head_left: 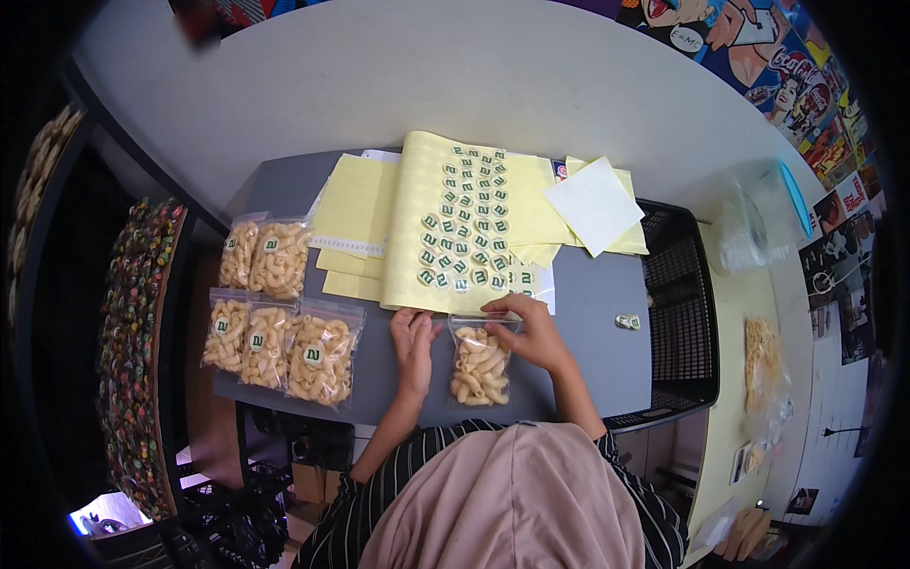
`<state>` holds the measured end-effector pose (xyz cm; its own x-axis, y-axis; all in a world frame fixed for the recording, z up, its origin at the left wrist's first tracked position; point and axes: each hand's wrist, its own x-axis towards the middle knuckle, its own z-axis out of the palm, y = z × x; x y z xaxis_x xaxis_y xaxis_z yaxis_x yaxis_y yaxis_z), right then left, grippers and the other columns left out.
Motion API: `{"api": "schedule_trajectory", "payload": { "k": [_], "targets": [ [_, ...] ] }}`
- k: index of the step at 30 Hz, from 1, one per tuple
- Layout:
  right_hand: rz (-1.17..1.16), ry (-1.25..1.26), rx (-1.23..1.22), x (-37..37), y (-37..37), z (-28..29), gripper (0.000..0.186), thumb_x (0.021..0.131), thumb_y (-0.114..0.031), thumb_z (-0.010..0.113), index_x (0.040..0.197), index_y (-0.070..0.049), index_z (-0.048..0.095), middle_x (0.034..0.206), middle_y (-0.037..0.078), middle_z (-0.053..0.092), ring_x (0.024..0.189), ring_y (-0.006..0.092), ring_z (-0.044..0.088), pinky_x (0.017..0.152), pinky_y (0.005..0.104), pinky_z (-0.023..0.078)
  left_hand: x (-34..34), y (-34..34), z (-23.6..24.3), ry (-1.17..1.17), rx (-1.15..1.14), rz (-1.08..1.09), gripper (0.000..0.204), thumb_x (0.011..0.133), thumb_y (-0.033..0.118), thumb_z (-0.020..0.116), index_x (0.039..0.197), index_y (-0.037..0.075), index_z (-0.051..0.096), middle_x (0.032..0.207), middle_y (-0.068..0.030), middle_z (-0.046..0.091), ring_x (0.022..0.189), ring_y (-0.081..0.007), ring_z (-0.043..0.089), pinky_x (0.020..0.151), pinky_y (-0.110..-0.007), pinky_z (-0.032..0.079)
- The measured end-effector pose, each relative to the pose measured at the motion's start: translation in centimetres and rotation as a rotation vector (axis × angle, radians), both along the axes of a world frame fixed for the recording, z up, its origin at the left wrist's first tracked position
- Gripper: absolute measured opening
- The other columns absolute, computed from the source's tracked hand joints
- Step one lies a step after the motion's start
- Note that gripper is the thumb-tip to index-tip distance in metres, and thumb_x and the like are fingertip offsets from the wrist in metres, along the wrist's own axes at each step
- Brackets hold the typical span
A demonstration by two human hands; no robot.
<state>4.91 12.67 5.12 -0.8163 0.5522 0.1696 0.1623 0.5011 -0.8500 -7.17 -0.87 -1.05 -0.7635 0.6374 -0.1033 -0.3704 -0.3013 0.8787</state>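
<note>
While right fingers (505,303) touch the bag (481,368), open table (614,372) reaches the right edge.

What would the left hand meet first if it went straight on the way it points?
The left hand would likely meet the lower edge of the yellow sticker sheet, just ahead; whether they already touch is unclear.

On the grey surface (607,356) we could pass a hand between the right hand (531,332) and the black basket (686,318), skirting one small item (627,321). Five bags (266,343) crowd the left, leaving us a narrow gap beside the left hand (414,347); yellow sheets (413,223) cover the way toward the wall (379,90).
</note>
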Motion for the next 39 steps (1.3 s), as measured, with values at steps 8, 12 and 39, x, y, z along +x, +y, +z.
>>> {"api": "schedule_trajectory", "payload": {
  "k": [8, 12, 39],
  "targets": [
    [0.046, 0.102, 0.097, -5.4, 0.9, -1.1, 0.016, 0.079, -0.014, 0.06, 0.088, -0.001, 0.061, 0.081, 0.013, 0.057, 0.072, 0.0293, 0.056, 0.064, 0.0345, 0.045, -2.4, 2.3, 1.1, -0.316, 0.193, -0.05, 0.036, 0.091, 0.015, 0.039, 0.124, 0.001, 0.034, 0.123, -0.0128, 0.042, 0.117, -0.0215, 0.039, 0.099, -0.037, 0.032],
    [-0.055, 0.102, 0.11, -8.1, 0.5, -0.4, 0.017, 0.081, -0.017, 0.057, 0.088, -0.002, 0.062, 0.083, 0.012, 0.055, 0.074, 0.0289, 0.057, 0.064, 0.0348, 0.046, -2.8, 3.3, 1.8, -0.333, 0.153, -0.016, 0.037, 0.091, 0.012, 0.041, 0.126, 0.001, 0.033, 0.124, -0.0111, 0.042, 0.115, -0.0199, 0.042, 0.097, -0.035, 0.034],
    [0.023, -0.033, -0.161, -8.7, 1.3, -1.8, 0.016, 0.084, -0.012, 0.053, 0.087, 0.004, 0.053, 0.085, 0.016, 0.062, 0.08, 0.0204, 0.06, 0.071, 0.0307, 0.046, -3.3, 3.8, 0.1, -0.298, 0.094, 0.022, 0.036, 0.091, 0.01, 0.04, 0.125, 0.001, 0.034, 0.123, -0.0111, 0.043, 0.113, -0.0198, 0.044, 0.094, -0.034, 0.036]
  ]
}}
